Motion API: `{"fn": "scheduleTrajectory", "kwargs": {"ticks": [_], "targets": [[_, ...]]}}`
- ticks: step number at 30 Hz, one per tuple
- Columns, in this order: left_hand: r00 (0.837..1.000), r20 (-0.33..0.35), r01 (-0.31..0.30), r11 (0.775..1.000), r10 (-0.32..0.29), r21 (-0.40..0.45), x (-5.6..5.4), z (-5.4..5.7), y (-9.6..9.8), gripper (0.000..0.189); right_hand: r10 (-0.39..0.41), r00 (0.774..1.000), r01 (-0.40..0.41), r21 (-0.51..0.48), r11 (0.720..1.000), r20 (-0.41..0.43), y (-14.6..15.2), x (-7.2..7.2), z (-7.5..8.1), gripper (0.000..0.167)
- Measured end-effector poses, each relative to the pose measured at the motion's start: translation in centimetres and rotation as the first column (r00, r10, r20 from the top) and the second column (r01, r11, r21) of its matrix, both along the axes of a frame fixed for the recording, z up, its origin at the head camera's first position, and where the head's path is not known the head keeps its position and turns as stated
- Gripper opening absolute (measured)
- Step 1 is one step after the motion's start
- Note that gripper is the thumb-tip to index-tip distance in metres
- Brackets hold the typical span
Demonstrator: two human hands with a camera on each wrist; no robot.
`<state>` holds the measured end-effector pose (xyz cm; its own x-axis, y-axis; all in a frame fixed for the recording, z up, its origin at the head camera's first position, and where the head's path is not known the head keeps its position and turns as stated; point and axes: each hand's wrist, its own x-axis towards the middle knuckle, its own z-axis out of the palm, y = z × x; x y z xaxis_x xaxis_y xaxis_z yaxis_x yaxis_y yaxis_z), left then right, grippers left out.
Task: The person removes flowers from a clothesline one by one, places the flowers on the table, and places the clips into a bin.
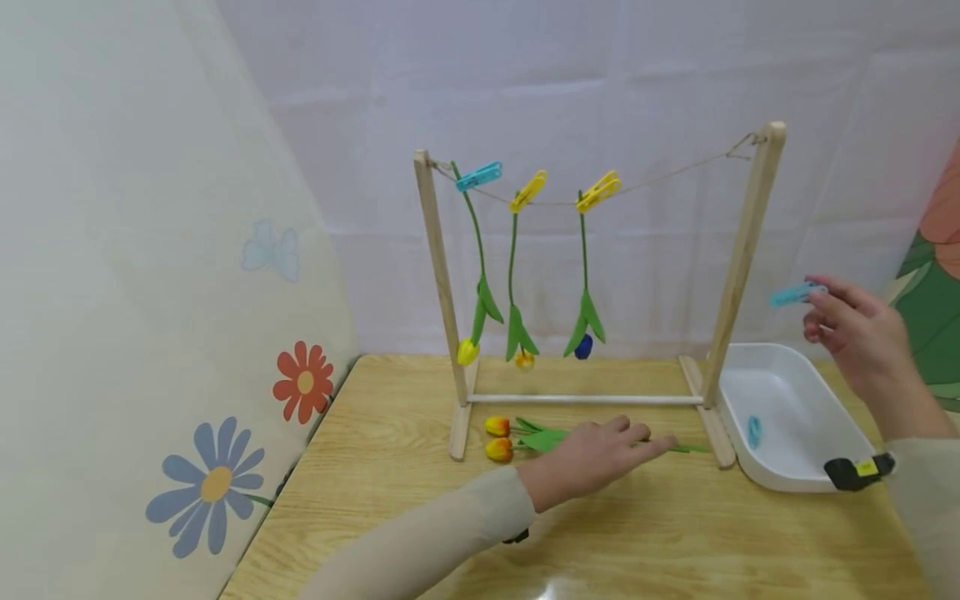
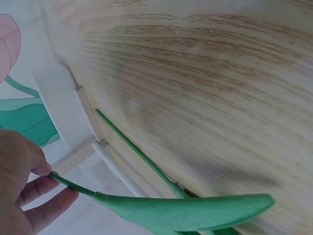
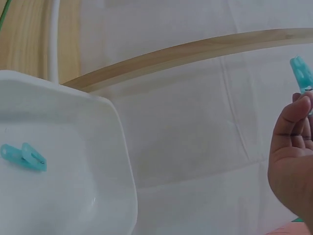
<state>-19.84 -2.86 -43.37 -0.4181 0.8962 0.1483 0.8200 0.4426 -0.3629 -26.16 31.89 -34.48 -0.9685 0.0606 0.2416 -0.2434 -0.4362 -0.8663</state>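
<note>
My left hand (image 1: pixel 596 462) reaches over the table's middle and pinches the green stem (image 2: pixel 73 185) of an artificial tulip between thumb and fingers; its long leaf (image 2: pixel 186 211) fills the lower left wrist view. Beside it lies a second stem (image 2: pixel 129 142). Two orange-yellow tulip heads (image 1: pixel 498 450) point left on the table. Raised at the right, my right hand (image 1: pixel 862 342) pinches a light blue clothespin (image 1: pixel 789 295) by one end. Three tulips hang head-down from a string (image 1: pixel 667 173), clipped by a blue clothespin (image 1: pixel 480 176) and two yellow ones (image 1: pixel 598 192).
A wooden frame (image 1: pixel 746 250) holds up the string, with a white crossbar (image 1: pixel 585 400) low between its posts. Right of it stands a white basin (image 1: pixel 795 479) with another blue clothespin (image 3: pixel 24 156) inside. A flower-painted wall (image 1: pixel 187 250) borders the table's left side.
</note>
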Motion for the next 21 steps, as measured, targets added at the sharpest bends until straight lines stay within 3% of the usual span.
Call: {"fn": "scheduleTrajectory", "kwargs": {"ticks": [7, 15, 21], "targets": [[0.999, 0.024, -0.022, 0.996, 0.025, -0.089, -0.1, -0.3, 0.6, 0.078, 0.056, 0.995, -0.052, -0.041, 0.998, 0.079, 0.9, 0.2, -1.5, 0.023], [1.000, 0.026, 0.001, 0.995, 0.002, -0.100, -0.5, -1.1, 1.0, 0.067, 0.114, 0.990, -0.106, -0.088, 0.990, 0.088, 1.7, 0.2, -3.2, 0.027], [0.999, 0.035, 0.010, 0.995, -0.007, -0.096, -0.7, -1.5, 1.0, 0.067, 0.087, 0.987, -0.089, 0.008, 0.996, 0.137, 2.1, 0.2, -4.5, 0.024]]}}
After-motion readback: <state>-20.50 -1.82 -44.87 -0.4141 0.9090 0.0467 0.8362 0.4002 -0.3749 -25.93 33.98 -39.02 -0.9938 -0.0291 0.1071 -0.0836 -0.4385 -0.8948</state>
